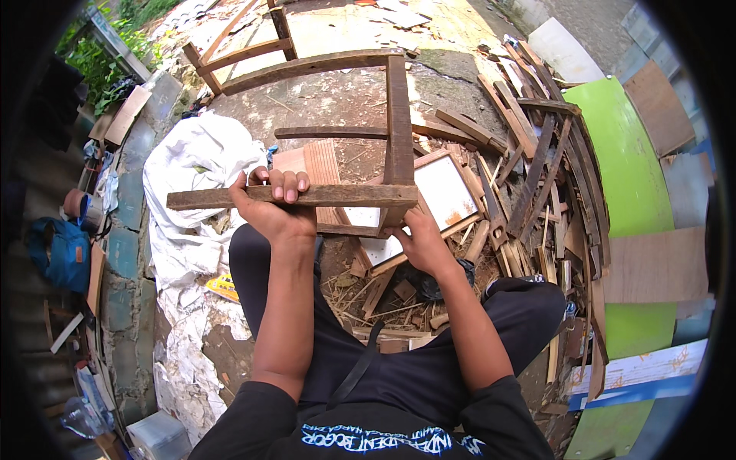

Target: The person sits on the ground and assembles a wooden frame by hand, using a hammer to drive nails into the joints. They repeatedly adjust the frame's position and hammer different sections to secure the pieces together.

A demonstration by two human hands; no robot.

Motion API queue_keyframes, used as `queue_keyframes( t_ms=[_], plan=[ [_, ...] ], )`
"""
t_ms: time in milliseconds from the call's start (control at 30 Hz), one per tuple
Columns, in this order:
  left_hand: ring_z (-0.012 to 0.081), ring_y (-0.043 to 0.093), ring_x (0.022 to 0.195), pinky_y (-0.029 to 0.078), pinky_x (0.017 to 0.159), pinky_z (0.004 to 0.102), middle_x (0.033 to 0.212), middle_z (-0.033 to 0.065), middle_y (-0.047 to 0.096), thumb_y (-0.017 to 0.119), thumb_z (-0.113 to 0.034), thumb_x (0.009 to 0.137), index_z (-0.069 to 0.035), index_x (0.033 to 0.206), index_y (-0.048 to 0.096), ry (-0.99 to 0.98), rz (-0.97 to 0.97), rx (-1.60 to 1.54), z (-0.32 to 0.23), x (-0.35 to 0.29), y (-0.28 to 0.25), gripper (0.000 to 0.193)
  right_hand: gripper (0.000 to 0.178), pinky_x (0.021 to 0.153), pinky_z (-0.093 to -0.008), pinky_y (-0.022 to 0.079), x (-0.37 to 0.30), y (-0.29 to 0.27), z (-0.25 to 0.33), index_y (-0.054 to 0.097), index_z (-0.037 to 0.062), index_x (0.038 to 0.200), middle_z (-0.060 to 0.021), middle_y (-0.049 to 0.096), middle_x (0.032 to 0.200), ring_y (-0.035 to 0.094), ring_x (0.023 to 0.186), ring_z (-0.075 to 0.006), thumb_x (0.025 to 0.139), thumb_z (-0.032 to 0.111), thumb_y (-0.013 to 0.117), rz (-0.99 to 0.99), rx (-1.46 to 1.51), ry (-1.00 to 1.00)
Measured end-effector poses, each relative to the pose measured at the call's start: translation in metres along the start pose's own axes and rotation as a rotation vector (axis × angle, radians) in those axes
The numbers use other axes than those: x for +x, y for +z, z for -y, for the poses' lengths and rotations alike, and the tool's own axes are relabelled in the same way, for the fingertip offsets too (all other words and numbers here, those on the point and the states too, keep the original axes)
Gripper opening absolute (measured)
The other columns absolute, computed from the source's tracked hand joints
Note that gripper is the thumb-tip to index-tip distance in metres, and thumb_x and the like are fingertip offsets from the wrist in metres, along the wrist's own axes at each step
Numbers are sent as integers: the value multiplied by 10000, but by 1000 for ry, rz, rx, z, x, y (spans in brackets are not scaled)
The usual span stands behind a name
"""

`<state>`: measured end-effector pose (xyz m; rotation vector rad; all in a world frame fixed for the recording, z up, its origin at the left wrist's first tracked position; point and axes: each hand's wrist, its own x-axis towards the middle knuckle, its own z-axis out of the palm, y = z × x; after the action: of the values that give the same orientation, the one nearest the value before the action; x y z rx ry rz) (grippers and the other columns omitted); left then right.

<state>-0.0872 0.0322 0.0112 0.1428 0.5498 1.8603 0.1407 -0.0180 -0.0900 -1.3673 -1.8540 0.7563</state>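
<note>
I sit with a weathered brown wooden frame [399, 123] held up in front of me. My left hand [274, 208] grips its near crossbar [207, 199], fingers curled over the top. My right hand [418, 241] is under the joint where the upright slat meets that crossbar; its fingers are partly hidden, so I cannot tell whether it grips the frame. The frame's far rails [307, 67] stretch away toward a second rough frame piece [245, 54].
A white-faced board in a wooden border [445, 192] lies below the frame. A heap of scrap slats [537, 176] sits to the right beside a green panel [636, 176]. White cloth [192, 161] lies left, a blue bag [57, 253] beyond it. Wood chips [391, 295] litter the ground.
</note>
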Motion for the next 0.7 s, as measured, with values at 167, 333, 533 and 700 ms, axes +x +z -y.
queue_keyframes(
  t_ms=[167,333,533,700],
  plan=[
    [117,347,455,404,564,312,538,-28,327,477,-407,957,-139,782,481,-5,32,9,-1,3,0,320,359,861,-407,551,-4,-17,-7,616,-20,1218,-168,672,1050,671,994,-298,902,91,744,51,156,122],
    [117,377,448,405,572,306,535,-26,352,500,-383,934,-132,774,490,-32,120,-56,-6,8,-9,298,399,841,-356,560,-11,-65,-42,623,43,1317,-133,696,1177,682,982,-223,960,197,710,-18,73,320],
    [119,391,460,410,582,302,538,-31,375,538,-369,906,-122,764,496,-66,117,-54,-7,8,-7,289,266,799,-337,564,-87,-48,-181,708,31,1186,-101,743,1047,713,866,-218,960,172,700,-215,85,723],
    [110,392,460,410,588,292,530,-36,368,535,-356,910,-114,778,489,-88,169,-63,-10,16,-15,280,170,869,-367,556,-226,20,-267,789,56,1040,-160,773,994,745,945,-257,897,133,740,-15,-138,1008]
  ],
)
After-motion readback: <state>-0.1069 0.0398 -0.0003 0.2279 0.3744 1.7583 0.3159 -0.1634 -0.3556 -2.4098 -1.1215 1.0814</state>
